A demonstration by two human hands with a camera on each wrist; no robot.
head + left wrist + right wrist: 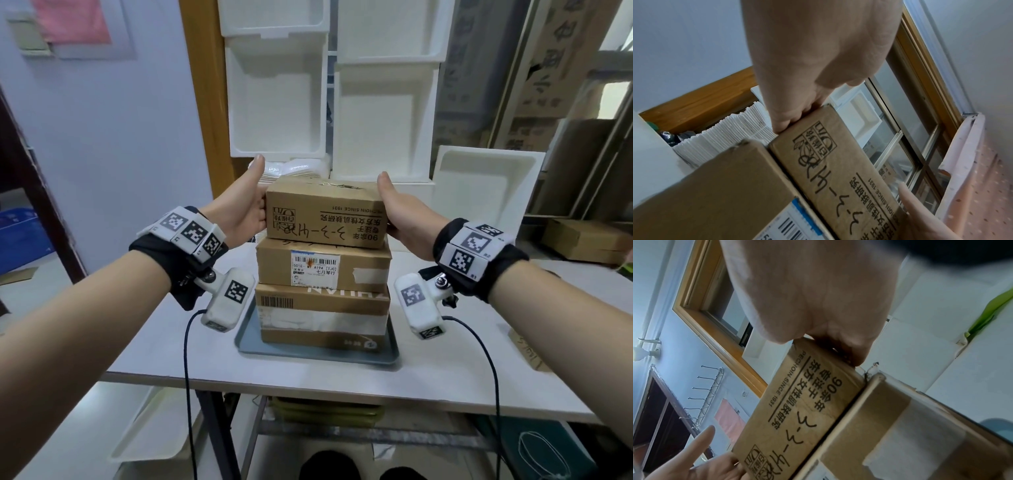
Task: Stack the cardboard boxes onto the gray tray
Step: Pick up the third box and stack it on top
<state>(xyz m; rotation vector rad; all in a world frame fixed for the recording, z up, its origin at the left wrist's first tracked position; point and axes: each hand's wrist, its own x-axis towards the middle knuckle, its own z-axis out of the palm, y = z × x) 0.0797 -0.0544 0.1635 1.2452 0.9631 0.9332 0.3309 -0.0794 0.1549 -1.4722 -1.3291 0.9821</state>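
Three cardboard boxes stand stacked on the gray tray (247,342) in the head view. The bottom box (322,317) has white tape, the middle box (323,265) a barcode label. The top box (327,214), with printed characters and handwriting, sits on the middle one. My left hand (248,210) grips its left end and my right hand (404,214) its right end, thumbs raised. In the left wrist view my left hand's fingers (789,116) curl on the top box (838,170). The right wrist view shows fingers (851,352) curled over its end (797,410).
The tray lies near the front edge of a white table (445,377). White foam bins (383,116) stand stacked behind the boxes, another foam bin (486,185) leans at back right. A cardboard box (582,241) sits at the right. Wrist-camera cables hang below both arms.
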